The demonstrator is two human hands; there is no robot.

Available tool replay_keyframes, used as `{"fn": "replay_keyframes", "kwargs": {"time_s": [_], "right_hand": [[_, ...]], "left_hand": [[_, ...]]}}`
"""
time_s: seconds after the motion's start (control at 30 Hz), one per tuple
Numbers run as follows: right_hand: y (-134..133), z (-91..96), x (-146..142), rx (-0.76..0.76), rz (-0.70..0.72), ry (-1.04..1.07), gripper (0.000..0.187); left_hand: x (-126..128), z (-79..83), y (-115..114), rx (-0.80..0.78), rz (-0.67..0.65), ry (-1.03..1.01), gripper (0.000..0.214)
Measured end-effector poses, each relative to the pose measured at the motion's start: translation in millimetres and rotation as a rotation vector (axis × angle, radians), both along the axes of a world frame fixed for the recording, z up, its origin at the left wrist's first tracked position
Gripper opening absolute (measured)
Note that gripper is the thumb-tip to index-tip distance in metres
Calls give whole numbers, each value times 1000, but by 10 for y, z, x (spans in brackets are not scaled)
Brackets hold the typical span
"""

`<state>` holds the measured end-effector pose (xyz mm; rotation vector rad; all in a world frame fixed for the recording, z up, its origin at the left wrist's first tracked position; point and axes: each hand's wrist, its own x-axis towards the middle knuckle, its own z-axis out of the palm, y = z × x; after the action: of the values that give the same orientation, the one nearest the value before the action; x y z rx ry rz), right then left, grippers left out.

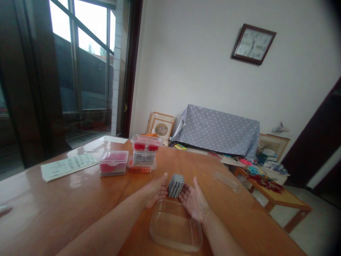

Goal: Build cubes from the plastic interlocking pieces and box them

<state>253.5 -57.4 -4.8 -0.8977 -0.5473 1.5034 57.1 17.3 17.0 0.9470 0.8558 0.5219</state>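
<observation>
A small stack of grey pieces with toothed edges stands on the wooden table between my two hands. On its left side is my left hand, palm facing inward, thumb up and fingers stretched out. My right hand lies along the other side with its fingers extended and thumb raised. Whether the fingertips touch the stack is hard to tell. Nearer to me, between my forearms, sits a clear plastic container with its open top showing. My right wrist partly covers its right edge.
Farther left are a clear box with pink contents, stacked plastic boxes and sheets of paper with writing. A clear lid lies to the right. Beyond the table's right edge stands a low wooden table with items on it.
</observation>
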Motion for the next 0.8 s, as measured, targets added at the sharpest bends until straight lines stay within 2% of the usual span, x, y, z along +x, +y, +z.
{"fn": "replay_keyframes", "kwargs": {"time_s": [0.23,0.43,0.57,0.67,0.8], "right_hand": [[-14,56,-12,-14,-13,4,74],[-1,-46,23,-24,-66,39,71],[0,-116,51,-40,-106,32,69],[33,-142,129,-44,-236,-59,63],[134,-138,366,-33,-470,-212,43]], "left_hand": [[7,-16,-79,4,74,-9,82],[-50,-68,-111,-13,126,-31,78],[-124,-28,-207,-10,193,-22,70],[-189,8,-276,-7,230,-27,63],[-256,-47,-302,6,291,-73,55]]}}
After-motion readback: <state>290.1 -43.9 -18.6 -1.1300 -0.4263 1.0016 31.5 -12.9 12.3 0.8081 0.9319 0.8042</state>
